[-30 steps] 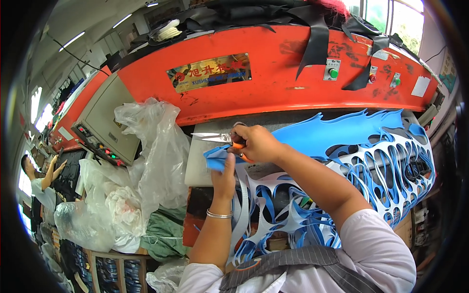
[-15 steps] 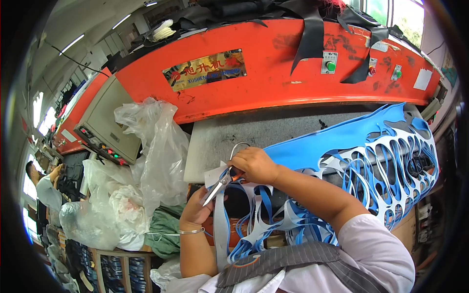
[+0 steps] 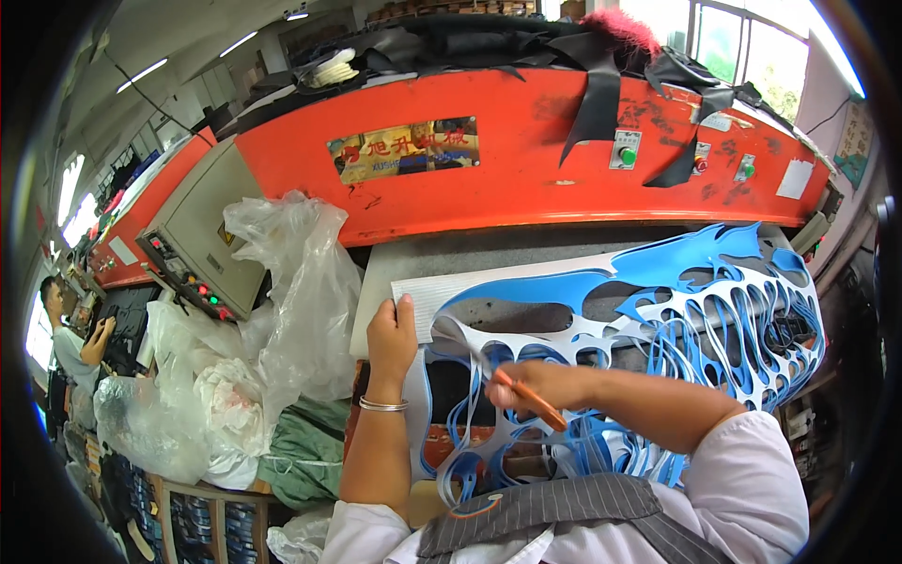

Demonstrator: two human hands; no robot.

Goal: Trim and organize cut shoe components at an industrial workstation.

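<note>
A blue-and-white sheet [image 3: 545, 321] full of cut-out holes lies across the grey work surface and hangs over its near edge in thin strips. At its left end my left hand [image 3: 391, 340] grips the white edge, thumb up, a metal bangle round the wrist. Closed round an orange-handled tool [image 3: 537, 402], my right hand [image 3: 532, 385] is over the cut-out strips, right of my left hand. A curved metal part reaches from the tool toward the sheet's left end. Motion blur hides its exact shape.
Behind the grey work surface [image 3: 381, 282] stands a red machine [image 3: 526, 188] with push buttons and dark scraps on top. Clear plastic bags [image 3: 305, 291] and a control box [image 3: 202, 230] are at left. A person [image 3: 70, 348] stands farther left.
My left hand has moved up to the sheet's left edge. My right hand has moved down and right, away from it. More of the sheet's white side shows where blue was folded over.
</note>
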